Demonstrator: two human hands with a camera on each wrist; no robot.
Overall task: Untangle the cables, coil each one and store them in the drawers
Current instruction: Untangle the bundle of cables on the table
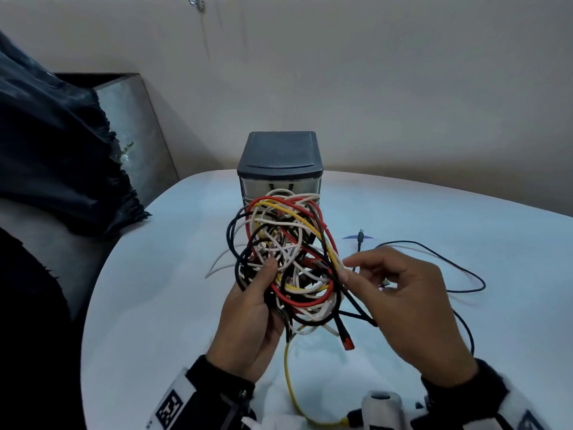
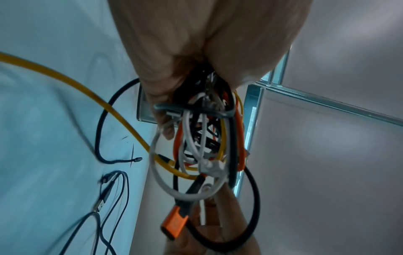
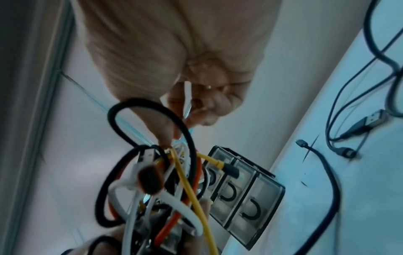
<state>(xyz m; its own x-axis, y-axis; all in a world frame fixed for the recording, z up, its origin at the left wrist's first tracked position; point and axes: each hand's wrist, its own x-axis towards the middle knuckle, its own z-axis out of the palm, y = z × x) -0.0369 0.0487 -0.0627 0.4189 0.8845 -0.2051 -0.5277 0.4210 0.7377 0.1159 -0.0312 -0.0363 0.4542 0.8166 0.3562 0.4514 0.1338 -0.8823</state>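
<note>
A tangle of red, yellow, white and black cables [image 1: 288, 259] is held up above the white table [image 1: 155, 305]. My left hand [image 1: 266, 283] grips it from below, thumb across the front. My right hand [image 1: 347, 268] pinches a strand at the tangle's right edge between thumb and index finger. A red plug [image 1: 348, 342] and a yellow cable [image 1: 289, 383] hang down. Behind the tangle stands the small grey drawer unit [image 1: 279, 162], its three drawers [image 3: 244, 198] closed. The left wrist view shows the bundle [image 2: 207, 146] in my left hand [image 2: 196, 69] and an orange plug [image 2: 174, 222].
A thin black USB cable [image 1: 434, 252] lies loose on the table to the right, its plug [image 3: 370, 119] visible. A dark cloth [image 1: 46, 135] and a metal panel [image 1: 133, 125] are at the left. A beige wall runs behind. A white device [image 1: 381, 408] sits at the near edge.
</note>
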